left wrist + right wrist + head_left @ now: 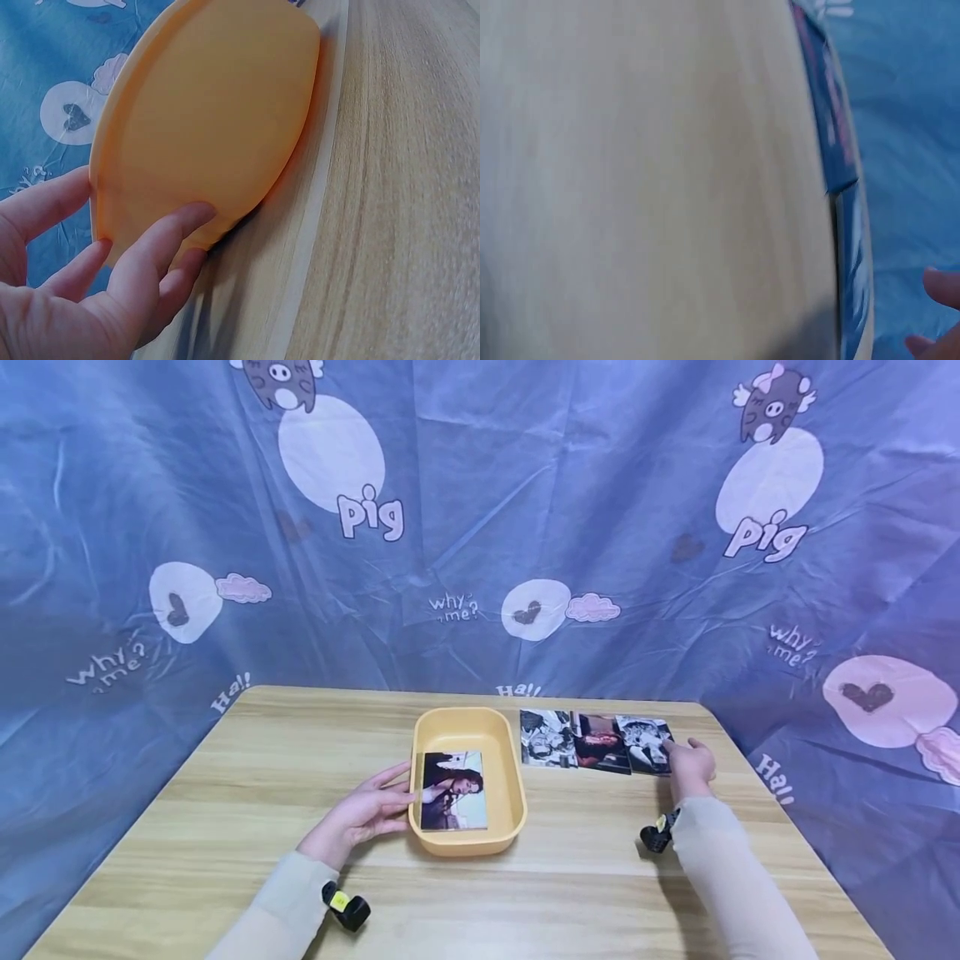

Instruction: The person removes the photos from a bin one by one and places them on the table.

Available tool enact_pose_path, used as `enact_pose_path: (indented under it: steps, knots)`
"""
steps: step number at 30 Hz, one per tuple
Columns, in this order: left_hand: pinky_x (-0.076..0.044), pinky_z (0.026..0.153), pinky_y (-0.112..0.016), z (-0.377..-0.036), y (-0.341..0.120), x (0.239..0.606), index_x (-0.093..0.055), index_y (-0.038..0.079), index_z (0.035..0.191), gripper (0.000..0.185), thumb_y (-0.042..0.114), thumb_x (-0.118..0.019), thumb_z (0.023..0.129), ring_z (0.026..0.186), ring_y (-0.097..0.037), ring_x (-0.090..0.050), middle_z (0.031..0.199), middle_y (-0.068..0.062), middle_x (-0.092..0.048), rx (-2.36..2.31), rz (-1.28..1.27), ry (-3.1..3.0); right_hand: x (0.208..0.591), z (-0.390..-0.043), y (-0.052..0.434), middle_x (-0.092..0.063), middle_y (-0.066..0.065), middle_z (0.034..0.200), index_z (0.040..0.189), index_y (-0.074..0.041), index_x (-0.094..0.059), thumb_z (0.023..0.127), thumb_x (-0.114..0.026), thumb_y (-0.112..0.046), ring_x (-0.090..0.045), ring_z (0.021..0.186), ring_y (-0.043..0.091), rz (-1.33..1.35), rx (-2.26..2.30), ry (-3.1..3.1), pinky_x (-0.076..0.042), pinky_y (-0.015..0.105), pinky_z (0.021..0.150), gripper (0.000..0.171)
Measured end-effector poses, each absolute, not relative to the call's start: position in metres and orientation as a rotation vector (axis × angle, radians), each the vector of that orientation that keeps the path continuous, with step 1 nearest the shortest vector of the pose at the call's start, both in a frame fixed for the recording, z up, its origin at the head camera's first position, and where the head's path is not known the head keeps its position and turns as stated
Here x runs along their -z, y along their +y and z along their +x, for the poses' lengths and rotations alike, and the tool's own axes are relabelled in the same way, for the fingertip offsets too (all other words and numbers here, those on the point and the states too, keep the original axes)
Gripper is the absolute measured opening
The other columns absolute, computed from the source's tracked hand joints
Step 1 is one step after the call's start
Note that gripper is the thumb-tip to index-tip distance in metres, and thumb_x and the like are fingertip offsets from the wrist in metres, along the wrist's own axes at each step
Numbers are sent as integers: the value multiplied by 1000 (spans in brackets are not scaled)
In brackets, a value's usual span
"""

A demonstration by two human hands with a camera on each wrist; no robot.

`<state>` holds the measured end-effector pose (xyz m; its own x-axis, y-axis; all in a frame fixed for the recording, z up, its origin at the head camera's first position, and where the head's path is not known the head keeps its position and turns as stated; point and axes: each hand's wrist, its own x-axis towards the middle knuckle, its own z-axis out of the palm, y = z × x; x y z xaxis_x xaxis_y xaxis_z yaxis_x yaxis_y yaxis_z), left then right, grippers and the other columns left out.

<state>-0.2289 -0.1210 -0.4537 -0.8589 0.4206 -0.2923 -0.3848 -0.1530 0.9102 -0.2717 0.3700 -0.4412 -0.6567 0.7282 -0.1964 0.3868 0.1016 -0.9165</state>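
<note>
Head view: a wooden table [247, 793] filled the lower half of the frame, backed by a blue printed cloth [112, 527]. At lower centre stood a yellow tray [510, 777] with a photograph [453, 791] lying inside it toward its near end. The left hand [365, 814], at lower left of centre, lay with straight, spread fingers whose tips touched the tray's left wall, gripping nothing. To the right of the tray, near the table's far edge, three photographs [595, 742] lay side by side in a row (edges touching or slightly overlapping). The right hand [690, 766] sat at the right end of that row, its fingertips at the rightmost print; whether it pinched the print or merely touched it cannot be told. A small black-and-yellow camera was strapped at each wrist. Left wrist view: the tray's outer wall [210, 127] occupied the upper centre of the frame, and the hand [90, 292] entered from the lower left, extended fingers pressed flat against the wall, thumb apart at left; wood grain ran down the right side. Right wrist view: the picture was heavily blurred; pale table surface [652, 180] covered the left and centre, blue cloth the right, and only two fingertips [941, 286] showed at the lower right corner, holding nothing visible.
</note>
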Motion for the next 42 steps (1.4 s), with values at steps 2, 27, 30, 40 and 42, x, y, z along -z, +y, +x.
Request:
enact_pose_path:
  steps: [2,27,30,40,42]
  knots:
    - [-58,90,-44,-227,-121,454,-15,8,155,76,0,-57,91,128,-38,-50,155,-29,-19,-2048,29,1609,440,-276,365,-21,22,158,152,-5,-26,93,-58,-18,-15,145,36,-1065,-1651,-1998,-16,40,125,68]
    - [-59,89,-42,-229,-125,454,-15,8,155,77,1,-58,91,128,-38,-50,156,-29,-17,-2043,37,1615,385,-266,178,-30,26,151,151,4,-19,96,-50,1,-38,135,31,-317,-2473,-1956,-40,37,115,63]
    - [-59,89,-42,-229,-124,453,-15,9,155,77,2,-58,91,129,-38,-49,156,-29,-18,-2042,35,1616,389,-257,152,-36,27,147,150,4,-23,94,-54,0,-41,133,35,-285,-2504,-2017,-41,39,113,64]
    - [-59,89,-43,-229,-122,453,-15,8,155,79,3,-60,90,125,-35,-54,155,-29,-19,-2045,51,1614,420,-235,103,-39,37,142,143,12,-32,88,-66,-12,-38,134,47,-268,-2294,-2418,-29,56,117,69]
    - [-59,89,-42,-230,-122,453,-16,8,154,78,2,-60,90,124,-35,-55,155,-29,-20,-2047,47,1614,423,-233,100,-37,37,142,142,13,-33,86,-68,-13,-35,135,48,-307,-2233,-2460,-26,56,118,71]
